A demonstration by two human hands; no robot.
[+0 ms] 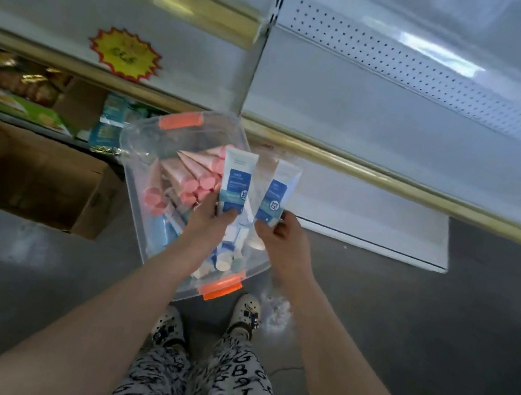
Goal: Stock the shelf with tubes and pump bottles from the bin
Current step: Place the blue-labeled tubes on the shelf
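Note:
A clear plastic bin with orange latches stands on the floor below the shelf. It holds several pink tubes and blue and white tubes. My left hand grips a white tube with a blue label by its cap end, held upright above the bin. My right hand grips a second matching tube beside the first, tilted slightly right. The white shelf with a gold front rail stretches above and to the right.
An open cardboard box sits on the floor at left. Packaged goods fill the low left shelf. A yellow starburst price tag hangs above. A white base panel lies at right. My feet stand just behind the bin.

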